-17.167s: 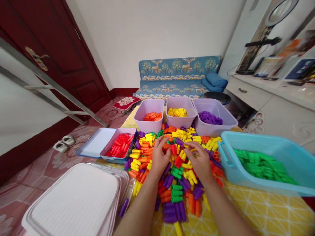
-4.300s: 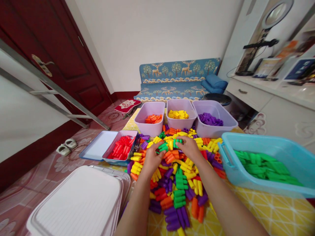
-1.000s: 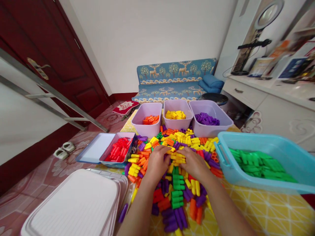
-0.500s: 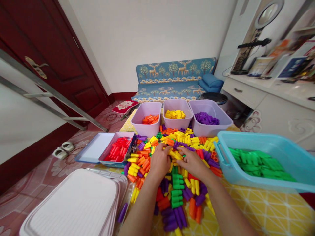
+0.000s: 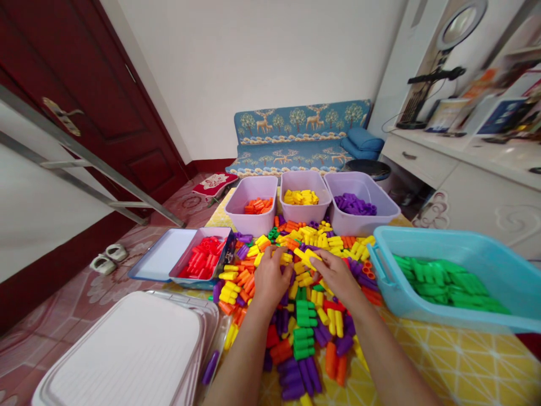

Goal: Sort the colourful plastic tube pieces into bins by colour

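Observation:
A heap of coloured plastic pegs covers the yellow tablecloth. My left hand and my right hand are raised slightly over the middle of the heap. Between their fingertips they pinch a cluster of yellow pegs. Behind the heap stand three lilac tubs: one with orange pegs, one with yellow pegs, one with purple pegs.
A light blue tub with green pegs sits on the right. A small tray of red pegs lies on a blue lid at the left. A white lidded box fills the near left corner. A sofa, a dark red door and a white cabinet surround the table.
Both hands have gathered yellow pegs from the heap and lifted them a little, fingertips drawn together; half a second ago the hands lay flatter on the pile.

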Demonstrator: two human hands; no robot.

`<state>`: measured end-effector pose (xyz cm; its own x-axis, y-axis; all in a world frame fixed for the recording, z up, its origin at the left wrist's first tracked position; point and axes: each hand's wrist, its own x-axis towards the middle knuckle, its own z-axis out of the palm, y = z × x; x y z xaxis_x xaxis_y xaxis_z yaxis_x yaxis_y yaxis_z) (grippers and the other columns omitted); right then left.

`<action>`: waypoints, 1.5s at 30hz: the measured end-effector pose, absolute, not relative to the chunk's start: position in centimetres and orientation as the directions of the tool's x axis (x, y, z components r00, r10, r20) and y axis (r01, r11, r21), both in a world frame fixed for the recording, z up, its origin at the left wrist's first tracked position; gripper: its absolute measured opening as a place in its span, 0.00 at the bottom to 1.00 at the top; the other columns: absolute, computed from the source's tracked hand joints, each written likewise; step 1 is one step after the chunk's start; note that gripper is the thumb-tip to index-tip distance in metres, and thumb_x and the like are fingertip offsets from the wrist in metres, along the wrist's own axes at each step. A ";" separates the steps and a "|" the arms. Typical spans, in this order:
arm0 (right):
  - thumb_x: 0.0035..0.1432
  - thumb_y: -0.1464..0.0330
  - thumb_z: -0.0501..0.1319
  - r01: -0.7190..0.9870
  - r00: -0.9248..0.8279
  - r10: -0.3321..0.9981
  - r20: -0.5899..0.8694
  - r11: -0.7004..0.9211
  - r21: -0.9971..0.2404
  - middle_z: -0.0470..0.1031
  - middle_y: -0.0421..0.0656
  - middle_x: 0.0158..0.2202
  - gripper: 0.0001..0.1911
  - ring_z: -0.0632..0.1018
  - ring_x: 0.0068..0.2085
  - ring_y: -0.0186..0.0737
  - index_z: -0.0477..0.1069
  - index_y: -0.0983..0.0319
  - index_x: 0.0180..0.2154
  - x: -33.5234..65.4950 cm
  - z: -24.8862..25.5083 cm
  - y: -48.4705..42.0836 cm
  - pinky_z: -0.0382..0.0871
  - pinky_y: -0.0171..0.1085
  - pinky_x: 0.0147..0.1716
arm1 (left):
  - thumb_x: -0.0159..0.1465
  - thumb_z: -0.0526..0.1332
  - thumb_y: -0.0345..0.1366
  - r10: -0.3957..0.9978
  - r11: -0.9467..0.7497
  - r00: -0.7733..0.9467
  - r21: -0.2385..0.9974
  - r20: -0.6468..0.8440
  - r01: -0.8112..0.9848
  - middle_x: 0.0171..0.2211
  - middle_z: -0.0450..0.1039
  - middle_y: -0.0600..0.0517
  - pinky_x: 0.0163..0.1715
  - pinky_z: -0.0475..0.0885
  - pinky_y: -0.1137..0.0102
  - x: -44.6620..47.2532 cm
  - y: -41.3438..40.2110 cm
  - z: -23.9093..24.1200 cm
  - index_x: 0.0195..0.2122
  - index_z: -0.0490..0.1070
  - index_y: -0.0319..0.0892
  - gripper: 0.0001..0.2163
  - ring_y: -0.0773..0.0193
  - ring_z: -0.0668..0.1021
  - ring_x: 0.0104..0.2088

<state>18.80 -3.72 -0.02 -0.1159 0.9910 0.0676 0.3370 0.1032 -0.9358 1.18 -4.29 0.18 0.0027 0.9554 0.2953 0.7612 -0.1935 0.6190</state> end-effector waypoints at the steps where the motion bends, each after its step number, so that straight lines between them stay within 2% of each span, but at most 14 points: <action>1: 0.59 0.59 0.54 0.314 -0.113 0.992 0.060 0.093 -0.945 0.72 0.37 0.22 0.13 0.73 0.23 0.35 0.70 0.61 0.35 18.8 0.0 -3.7 0.65 0.32 0.24 | 0.59 0.60 0.34 0.950 -0.228 0.016 0.658 0.312 0.718 0.49 0.70 0.48 0.43 0.71 0.66 1.2 -4.4 0.3 0.49 0.71 0.46 0.16 0.58 0.75 0.44; 4: 0.60 0.56 0.53 0.245 -0.121 0.991 0.047 0.076 -0.966 0.70 0.36 0.19 0.16 0.71 0.21 0.34 0.70 0.61 0.30 18.6 -0.1 -3.7 0.62 0.32 0.22 | 0.61 0.59 0.34 0.946 -0.298 0.045 0.801 0.322 0.519 0.45 0.74 0.49 0.39 0.72 0.69 1.5 -4.6 0.7 0.50 0.72 0.45 0.15 0.65 0.75 0.35; 8: 0.59 0.53 0.55 0.161 -0.145 0.988 0.051 0.074 -0.984 0.71 0.37 0.21 0.19 0.70 0.20 0.33 0.69 0.61 0.28 18.1 -0.2 -3.8 0.62 0.32 0.21 | 0.58 0.62 0.37 0.975 -0.222 0.037 0.930 0.221 0.291 0.33 0.76 0.51 0.28 0.69 0.74 1.8 -4.4 0.6 0.42 0.75 0.40 0.12 0.68 0.72 0.26; 12: 0.57 0.52 0.57 0.097 -0.084 0.996 0.032 0.040 -0.995 0.74 0.39 0.22 0.19 0.70 0.20 0.33 0.70 0.62 0.28 18.1 0.0 -3.9 0.62 0.32 0.20 | 0.57 0.63 0.37 0.975 -0.176 -0.105 0.971 0.194 0.162 0.28 0.75 0.51 0.27 0.70 0.74 0.8 -3.6 -0.2 0.38 0.75 0.37 0.11 0.68 0.74 0.26; 15: 0.56 0.52 0.56 0.045 -0.011 1.000 -0.003 -0.002 -0.999 0.73 0.39 0.21 0.19 0.69 0.18 0.33 0.68 0.61 0.26 18.6 0.4 -3.9 0.59 0.32 0.18 | 0.58 0.62 0.37 0.962 -0.181 -0.154 0.951 0.224 0.252 0.28 0.76 0.50 0.30 0.71 0.72 -0.4 -3.0 -0.4 0.39 0.76 0.36 0.12 0.65 0.75 0.28; 18: 0.55 0.52 0.57 0.031 0.019 1.000 0.003 0.002 -1.000 0.73 0.40 0.21 0.19 0.69 0.18 0.33 0.68 0.61 0.26 18.7 0.6 -3.9 0.57 0.32 0.18 | 0.57 0.60 0.31 0.959 -0.233 -0.032 0.846 0.282 0.479 0.34 0.78 0.49 0.39 0.73 0.67 -1.1 -3.0 -0.4 0.40 0.77 0.39 0.11 0.62 0.77 0.34; 21: 0.54 0.51 0.58 0.020 0.027 1.000 0.003 0.002 -1.000 0.74 0.40 0.22 0.20 0.69 0.19 0.33 0.69 0.61 0.28 18.5 0.6 -3.9 0.58 0.32 0.18 | 0.52 0.56 0.21 0.932 -0.336 0.116 0.696 0.344 0.635 0.46 0.76 0.49 0.53 0.68 0.62 -1.1 -3.4 -0.2 0.46 0.75 0.43 0.21 0.59 0.75 0.48; 23: 0.54 0.51 0.58 0.019 0.031 0.999 0.007 0.006 -1.000 0.74 0.40 0.23 0.20 0.70 0.19 0.33 0.70 0.62 0.30 18.3 0.6 -3.9 0.59 0.32 0.18 | 0.49 0.53 0.18 0.925 -0.350 0.164 0.601 0.342 0.719 0.51 0.74 0.49 0.56 0.65 0.60 -0.9 -3.6 -0.1 0.50 0.72 0.43 0.28 0.57 0.72 0.53; 26: 0.54 0.51 0.58 0.024 0.034 0.999 0.012 0.011 -1.000 0.75 0.40 0.23 0.20 0.70 0.19 0.33 0.70 0.61 0.30 18.4 0.6 -3.9 0.61 0.32 0.18 | 0.48 0.52 0.16 0.934 -0.330 0.202 0.492 0.296 0.805 0.52 0.73 0.49 0.55 0.66 0.60 -0.9 -3.7 0.0 0.54 0.69 0.43 0.32 0.56 0.71 0.53; 29: 0.55 0.50 0.57 0.054 0.023 0.999 0.022 0.021 -0.998 0.73 0.39 0.22 0.21 0.71 0.20 0.34 0.70 0.61 0.29 18.4 0.5 -3.9 0.61 0.32 0.19 | 0.52 0.54 0.18 0.930 -0.343 0.230 0.445 0.288 0.827 0.50 0.73 0.48 0.54 0.66 0.61 -1.0 -3.6 0.0 0.55 0.69 0.44 0.29 0.56 0.71 0.50; 33: 0.56 0.49 0.57 0.099 0.007 1.000 0.019 0.018 -0.995 0.69 0.37 0.18 0.21 0.70 0.20 0.34 0.71 0.62 0.31 18.4 -0.1 -3.9 0.60 0.32 0.19 | 0.57 0.63 0.30 0.937 -0.323 0.231 0.404 0.261 0.856 0.44 0.75 0.47 0.50 0.66 0.61 -0.8 -3.5 0.0 0.52 0.71 0.46 0.21 0.53 0.71 0.47; 37: 0.54 0.49 0.58 0.096 0.000 1.000 0.011 0.011 -0.995 0.69 0.38 0.18 0.22 0.71 0.20 0.34 0.71 0.62 0.32 18.3 -0.4 -3.8 0.62 0.31 0.19 | 0.56 0.66 0.37 0.941 -0.300 0.206 0.378 0.269 0.876 0.43 0.75 0.48 0.48 0.66 0.60 -0.3 -3.4 -0.1 0.52 0.71 0.47 0.21 0.52 0.70 0.46; 41: 0.54 0.51 0.58 0.066 0.000 1.000 0.003 0.003 -0.998 0.71 0.38 0.19 0.21 0.73 0.21 0.35 0.70 0.62 0.36 18.3 -0.2 -3.8 0.64 0.31 0.19 | 0.59 0.63 0.38 0.941 -0.283 0.181 0.377 0.285 0.882 0.44 0.74 0.47 0.48 0.66 0.60 0.1 -3.6 -0.1 0.52 0.70 0.44 0.19 0.52 0.71 0.47; 45: 0.55 0.52 0.58 0.111 -0.048 0.999 -0.016 -0.010 -0.994 0.72 0.38 0.21 0.21 0.73 0.21 0.35 0.71 0.63 0.39 19.1 0.5 -4.0 0.65 0.32 0.20 | 0.64 0.55 0.38 0.938 -0.274 0.140 0.431 0.317 0.860 0.45 0.74 0.44 0.48 0.65 0.60 0.2 -3.7 0.0 0.50 0.70 0.41 0.15 0.52 0.71 0.48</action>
